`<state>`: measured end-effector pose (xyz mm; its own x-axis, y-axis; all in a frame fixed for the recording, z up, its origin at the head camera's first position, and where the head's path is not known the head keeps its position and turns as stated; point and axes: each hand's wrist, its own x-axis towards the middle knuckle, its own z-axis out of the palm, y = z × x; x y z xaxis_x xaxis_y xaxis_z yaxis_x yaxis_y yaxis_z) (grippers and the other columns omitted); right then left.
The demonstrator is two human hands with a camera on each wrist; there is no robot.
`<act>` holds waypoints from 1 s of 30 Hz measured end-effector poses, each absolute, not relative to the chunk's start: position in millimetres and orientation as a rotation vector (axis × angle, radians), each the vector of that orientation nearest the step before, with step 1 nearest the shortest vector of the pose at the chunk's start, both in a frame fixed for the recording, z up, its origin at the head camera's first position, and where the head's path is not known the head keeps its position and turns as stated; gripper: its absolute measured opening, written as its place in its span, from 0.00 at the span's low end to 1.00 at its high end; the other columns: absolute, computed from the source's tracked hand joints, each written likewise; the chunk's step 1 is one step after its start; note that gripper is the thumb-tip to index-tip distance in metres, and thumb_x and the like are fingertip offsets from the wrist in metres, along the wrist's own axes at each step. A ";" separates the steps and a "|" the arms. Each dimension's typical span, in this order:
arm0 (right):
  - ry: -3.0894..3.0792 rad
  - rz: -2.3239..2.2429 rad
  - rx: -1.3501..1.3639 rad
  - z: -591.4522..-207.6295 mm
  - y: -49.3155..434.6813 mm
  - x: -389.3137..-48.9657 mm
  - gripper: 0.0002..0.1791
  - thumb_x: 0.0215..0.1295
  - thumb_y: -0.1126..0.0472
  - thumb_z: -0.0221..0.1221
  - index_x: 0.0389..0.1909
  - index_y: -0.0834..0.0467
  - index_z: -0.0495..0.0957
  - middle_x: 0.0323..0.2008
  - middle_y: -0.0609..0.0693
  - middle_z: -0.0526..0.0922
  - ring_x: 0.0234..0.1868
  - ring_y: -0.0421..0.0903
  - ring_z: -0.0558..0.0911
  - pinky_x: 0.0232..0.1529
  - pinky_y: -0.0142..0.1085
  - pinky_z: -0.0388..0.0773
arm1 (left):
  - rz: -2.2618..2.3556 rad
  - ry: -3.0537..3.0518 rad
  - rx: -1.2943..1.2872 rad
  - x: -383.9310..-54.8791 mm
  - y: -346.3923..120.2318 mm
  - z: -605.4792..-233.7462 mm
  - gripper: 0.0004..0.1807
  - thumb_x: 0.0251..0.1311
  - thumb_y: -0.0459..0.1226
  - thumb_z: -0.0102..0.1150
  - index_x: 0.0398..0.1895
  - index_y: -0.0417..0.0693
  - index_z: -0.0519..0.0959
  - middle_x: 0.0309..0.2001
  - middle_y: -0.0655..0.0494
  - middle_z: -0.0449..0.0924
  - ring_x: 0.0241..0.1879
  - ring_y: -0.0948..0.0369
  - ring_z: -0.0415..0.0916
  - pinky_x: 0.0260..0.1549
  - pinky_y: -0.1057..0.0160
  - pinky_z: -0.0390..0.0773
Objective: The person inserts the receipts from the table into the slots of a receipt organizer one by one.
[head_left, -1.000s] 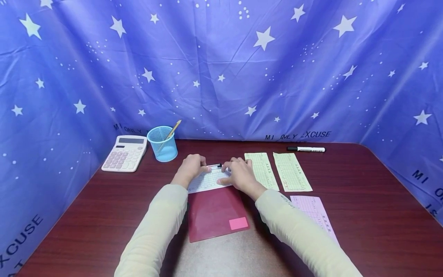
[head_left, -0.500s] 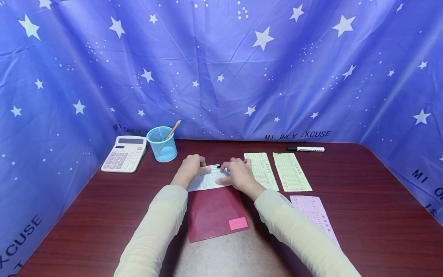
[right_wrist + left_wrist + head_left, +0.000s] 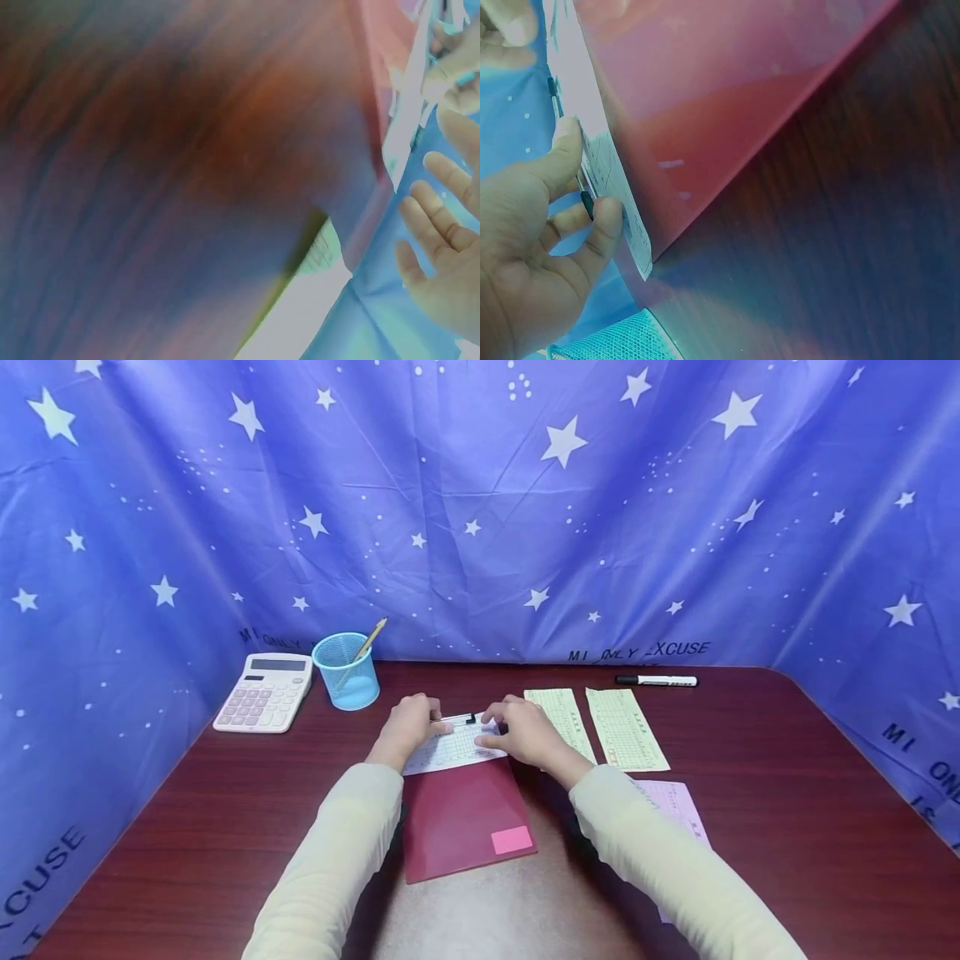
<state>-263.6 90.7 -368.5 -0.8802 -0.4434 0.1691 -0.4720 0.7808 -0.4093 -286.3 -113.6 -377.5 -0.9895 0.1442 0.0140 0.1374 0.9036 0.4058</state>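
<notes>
A dark red clipboard (image 3: 465, 818) with a pink label (image 3: 512, 840) lies on the table. Across its far end is a white gridded form (image 3: 459, 748), beside a wire clip (image 3: 471, 719) with black tips. My left hand (image 3: 411, 727) grips the clip at its left part. In the left wrist view, that hand's thumb (image 3: 606, 217) lies along the form's edge, with a black clip end (image 3: 587, 204) beside it. My right hand (image 3: 525, 731) hovers at the form's right corner. Its fingers (image 3: 431, 191) are spread and loosely bent, with nothing between them, in the right wrist view.
To the left stand a calculator (image 3: 264, 693) and a blue mesh cup (image 3: 347, 681) with a pencil (image 3: 372, 637). Right of the clipboard lie two green forms (image 3: 628, 731), a pink form (image 3: 675, 802) partly under my sleeve, and a marker (image 3: 657, 681). A starry curtain (image 3: 480, 510) hangs behind.
My right hand has come off the clip and form, shifting slightly right with its fingers opening. My left hand keeps its place at the clip. The head view has turned slightly.
</notes>
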 end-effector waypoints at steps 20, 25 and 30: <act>-2.844 1.361 0.656 -331.5 185.2 -227.5 0.18 0.66 0.56 0.67 0.53 0.62 0.83 0.44 0.51 0.86 0.45 0.47 0.82 0.49 0.42 0.77 | 0.636 3.063 0.264 -286.0 -112.7 -380.0 0.13 0.60 0.43 0.72 0.33 0.42 0.82 0.36 0.49 0.77 0.38 0.51 0.76 0.46 0.51 0.76; -2.841 1.427 0.578 -322.1 215.3 -207.7 0.20 0.67 0.55 0.66 0.56 0.60 0.82 0.47 0.52 0.85 0.47 0.47 0.82 0.48 0.42 0.78 | 0.649 3.058 0.249 -284.5 -114.4 -379.4 0.13 0.60 0.43 0.72 0.32 0.42 0.81 0.37 0.49 0.78 0.39 0.50 0.76 0.47 0.51 0.76; -2.823 1.474 0.499 -320.7 245.1 -188.2 0.22 0.68 0.56 0.66 0.58 0.62 0.80 0.48 0.54 0.85 0.47 0.43 0.83 0.47 0.36 0.79 | 0.631 3.063 0.249 -282.5 -113.8 -376.8 0.13 0.61 0.43 0.72 0.33 0.41 0.81 0.37 0.48 0.77 0.39 0.50 0.76 0.47 0.50 0.76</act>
